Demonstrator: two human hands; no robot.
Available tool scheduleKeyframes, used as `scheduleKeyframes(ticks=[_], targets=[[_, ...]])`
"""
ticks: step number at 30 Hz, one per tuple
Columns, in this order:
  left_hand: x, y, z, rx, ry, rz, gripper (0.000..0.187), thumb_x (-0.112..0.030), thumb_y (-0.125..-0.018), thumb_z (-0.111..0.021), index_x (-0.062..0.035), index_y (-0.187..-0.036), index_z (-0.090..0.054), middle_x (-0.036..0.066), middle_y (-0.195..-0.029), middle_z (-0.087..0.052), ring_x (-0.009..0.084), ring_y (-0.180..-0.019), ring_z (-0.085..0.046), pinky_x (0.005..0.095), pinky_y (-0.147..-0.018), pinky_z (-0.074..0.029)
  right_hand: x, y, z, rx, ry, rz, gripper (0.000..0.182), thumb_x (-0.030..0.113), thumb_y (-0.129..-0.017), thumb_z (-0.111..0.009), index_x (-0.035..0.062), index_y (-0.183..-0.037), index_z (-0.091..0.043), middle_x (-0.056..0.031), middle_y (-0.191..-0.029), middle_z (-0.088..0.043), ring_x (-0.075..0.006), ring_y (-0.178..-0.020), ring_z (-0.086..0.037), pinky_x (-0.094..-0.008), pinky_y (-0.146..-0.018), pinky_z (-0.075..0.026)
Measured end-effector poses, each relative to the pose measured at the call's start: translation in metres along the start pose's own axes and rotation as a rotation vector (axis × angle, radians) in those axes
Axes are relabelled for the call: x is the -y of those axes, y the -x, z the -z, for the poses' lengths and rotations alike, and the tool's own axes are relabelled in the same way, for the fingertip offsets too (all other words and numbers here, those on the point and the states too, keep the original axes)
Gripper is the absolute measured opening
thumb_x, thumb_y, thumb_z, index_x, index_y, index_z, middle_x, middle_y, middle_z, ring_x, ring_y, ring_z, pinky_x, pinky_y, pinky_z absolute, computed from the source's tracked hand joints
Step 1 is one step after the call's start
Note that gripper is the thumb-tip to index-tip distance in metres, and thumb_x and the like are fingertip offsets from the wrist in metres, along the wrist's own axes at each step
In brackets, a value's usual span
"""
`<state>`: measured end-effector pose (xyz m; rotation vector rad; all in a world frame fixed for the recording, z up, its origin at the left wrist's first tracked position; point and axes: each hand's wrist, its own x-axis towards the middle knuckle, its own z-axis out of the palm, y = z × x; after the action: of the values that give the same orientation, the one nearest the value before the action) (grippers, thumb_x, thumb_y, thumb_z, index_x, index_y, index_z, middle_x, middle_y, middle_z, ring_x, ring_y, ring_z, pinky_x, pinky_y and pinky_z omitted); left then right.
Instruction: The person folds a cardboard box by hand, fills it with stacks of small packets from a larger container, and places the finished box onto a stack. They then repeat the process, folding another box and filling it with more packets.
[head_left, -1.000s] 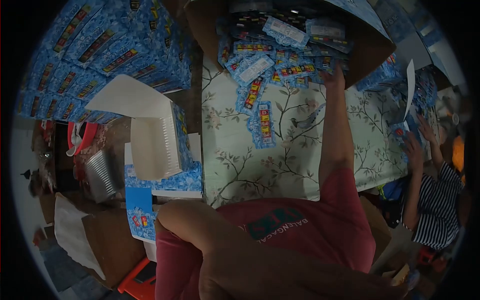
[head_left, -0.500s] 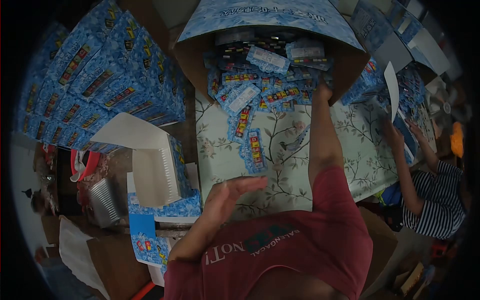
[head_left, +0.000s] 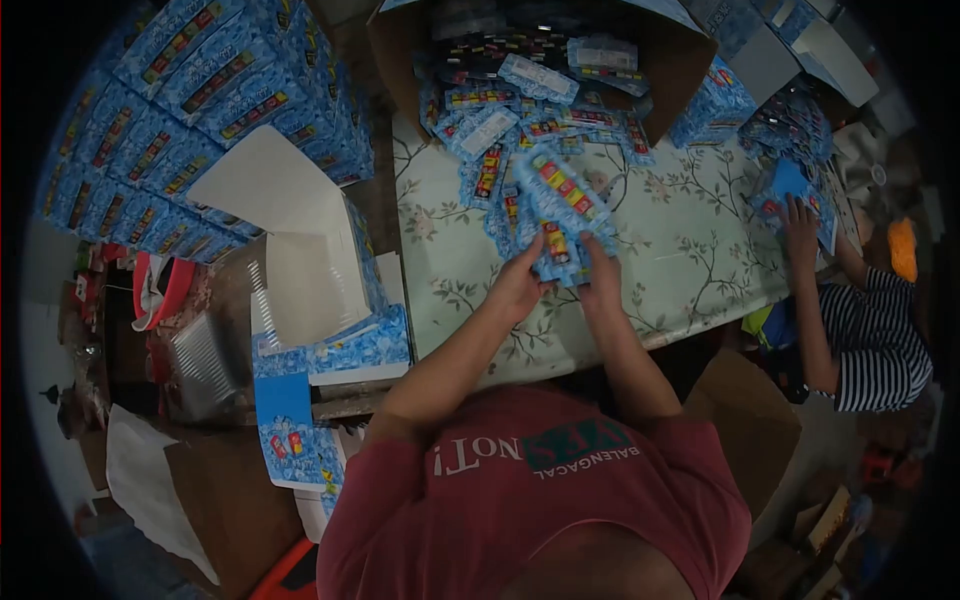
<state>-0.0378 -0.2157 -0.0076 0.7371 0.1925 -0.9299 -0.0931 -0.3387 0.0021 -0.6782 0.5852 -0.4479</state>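
Note:
Both hands are over the flowered tablecloth, in front of the open carton. Between them are blue ice-patterned packets (head_left: 562, 190) with red and yellow strips, in an overlapping bunch. My left hand (head_left: 520, 284) is closed on the lower left edge of the bunch. On the lower right edge, my right hand (head_left: 601, 276) grips it with the thumb in front. How many packets are held cannot be told. Loose packets (head_left: 488, 130) of the same kind spill from the carton (head_left: 690, 70) just beyond my hands.
Stacked blue boxes (head_left: 170, 130) rise on the left. An open box (head_left: 315, 290) with its lid up stands near the table's left edge. At right, a co-worker in a striped top (head_left: 875, 340) handles a blue box (head_left: 805, 195). A brown carton (head_left: 215, 500) sits lower left.
My right hand has come out of the carton towards me. My left hand has moved forward and right, and both now grip packets. The view has shifted, and the co-worker's white sheet is gone from sight.

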Motion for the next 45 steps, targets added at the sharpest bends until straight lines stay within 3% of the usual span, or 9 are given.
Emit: scheduleKeyframes(ticks=[4, 7, 9, 13, 20, 31, 38, 43, 45], targets=[[-0.008, 0.019, 0.024, 0.001, 0.097, 0.04, 0.047, -0.033, -0.085, -0.066, -0.0073, -0.121, -0.051, 0.008, -0.113, -0.06, 0.0234, -0.102, -0.059, 0.0407, -0.088, -0.048, -0.025, 0.048, 0.007, 0.067, 0.181, -0.111, 0.041, 0.018, -0.085, -0.063, -0.0034, -0.117, -0.049, -0.0109, -0.105, -0.06, -0.0226, -0.091, -0.061, -0.036, -0.076, -0.052], [-0.02, 0.039, 0.041, -0.108, 0.082, -0.071, 0.043, -0.021, -0.084, -0.067, -0.0044, -0.119, -0.051, 0.01, -0.109, -0.061, 0.0252, -0.096, -0.062, 0.0435, -0.082, -0.051, 0.018, 0.048, 0.014, 0.273, 0.851, -0.39, 0.034, 0.023, -0.086, -0.063, -0.0005, -0.11, -0.056, -0.0113, -0.096, -0.064, -0.0202, -0.08, -0.063, -0.0334, -0.069, -0.052], [-0.028, 0.05, 0.046, -0.139, 0.045, -0.162, 0.042, -0.017, -0.083, -0.068, -0.0019, -0.118, -0.051, 0.012, -0.108, -0.061, 0.0254, -0.097, -0.062, 0.0431, -0.082, -0.052, 0.037, 0.025, 0.011, 0.312, 1.643, 0.267, 0.037, 0.032, -0.086, -0.063, 0.0001, -0.105, -0.057, -0.0128, -0.087, -0.065, -0.0211, -0.072, -0.064, -0.0323, -0.066, -0.052], [-0.053, 0.056, 0.057, -0.263, -0.168, -0.226, 0.038, -0.006, -0.082, -0.066, 0.0056, -0.114, -0.05, 0.016, -0.107, -0.06, 0.025, -0.09, -0.064, 0.0381, -0.076, -0.054, 0.004, -0.023, -0.03, 0.626, 1.322, 0.823, 0.043, 0.029, -0.088, -0.061, 0.0067, -0.123, -0.05, -0.0126, -0.114, -0.058, -0.0249, -0.099, -0.059, -0.0308, -0.076, -0.049], [-0.102, 0.097, 0.062, -0.356, -0.649, -0.516, 0.021, -0.009, -0.082, -0.067, 0.005, -0.097, -0.062, 0.009, -0.087, -0.066, 0.0141, -0.08, -0.062, 0.0268, -0.07, -0.049, -0.043, 0.018, -0.068, 0.72, 1.376, 0.272, 0.048, 0.035, -0.083, -0.066, -0.0014, -0.112, -0.052, -0.0159, -0.099, -0.062, -0.0234, -0.085, -0.062, -0.0316, -0.071, -0.049], [-0.07, 0.104, 0.074, -0.087, -1.097, -0.566, 0.093, -0.014, -0.073, -0.077, 0.0019, -0.142, -0.018, 0.017, -0.128, -0.048, 0.0194, -0.115, -0.048, 0.0295, -0.096, -0.04, -0.042, 0.024, -0.009, 0.569, 1.227, 0.195, 0.048, 0.038, -0.08, -0.068, -0.0032, -0.102, -0.056, -0.0165, -0.086, -0.064, -0.023, -0.08, -0.064, -0.0309, -0.071, -0.05], [-0.057, 0.102, 0.054, -0.13, -0.391, -0.272, 0.09, -0.002, -0.073, -0.073, -0.0004, -0.143, -0.016, 0.016, -0.127, -0.049, 0.0204, -0.109, -0.054, 0.0303, -0.09, -0.045, -0.04, 0.016, -0.012, 0.625, 0.933, 0.049, 0.03, 0.01, -0.081, -0.067, -0.0009, -0.106, -0.056, -0.0084, -0.093, -0.064, -0.016, -0.086, -0.061, -0.0294, -0.076, -0.048], [-0.07, 0.101, 0.053, -0.136, -1.264, -0.501, 0.101, -0.007, -0.065, -0.076, -0.0011, -0.144, -0.013, 0.021, -0.127, -0.049, 0.033, -0.107, -0.056, 0.0348, -0.086, -0.048, -0.057, 0.014, -0.035, 0.629, 0.823, 0.22, 0.027, 0.008, -0.081, -0.066, 0.0016, -0.105, -0.057, -0.0074, -0.091, -0.064, -0.0132, -0.085, -0.06, -0.0275, -0.076, -0.048], [-0.076, 0.102, 0.057, -0.158, -1.378, -0.507, 0.104, -0.01, -0.063, -0.077, -0.0016, -0.144, -0.012, 0.023, -0.13, -0.045, 0.0363, -0.108, -0.055, 0.0359, -0.087, -0.048, -0.039, 0.007, -0.044, 0.845, 1.244, 0.275, 0.023, 0.009, -0.081, -0.065, 0.0039, -0.102, -0.059, -0.0073, -0.088, -0.063, -0.0132, -0.081, -0.059, -0.0265, -0.074, -0.047]])
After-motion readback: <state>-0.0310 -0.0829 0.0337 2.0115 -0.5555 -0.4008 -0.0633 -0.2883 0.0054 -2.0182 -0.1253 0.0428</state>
